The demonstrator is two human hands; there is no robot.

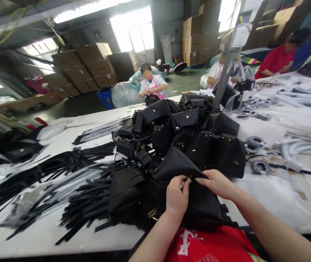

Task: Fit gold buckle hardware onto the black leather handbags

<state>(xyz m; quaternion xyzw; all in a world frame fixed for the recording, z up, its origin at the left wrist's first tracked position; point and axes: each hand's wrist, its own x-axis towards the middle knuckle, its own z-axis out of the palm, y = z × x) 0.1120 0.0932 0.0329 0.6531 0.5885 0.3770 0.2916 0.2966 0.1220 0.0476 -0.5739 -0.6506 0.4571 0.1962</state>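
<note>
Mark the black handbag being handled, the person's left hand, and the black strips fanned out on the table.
Black handbag (204,206): head view, front panel below the flap.
Left hand (177,195): head view, back of the hand.
Black strips (88,199): head view, middle of the fanned bundle.

A long white table (106,237) occupies the near area. Beyond it lies a green floor (182,80). Cardboard boxes (99,67) are stacked at far left and far right. Bright windows (135,31) interrupt the grey far wall (169,22). A tube light (87,10) runs overhead, left.
</note>
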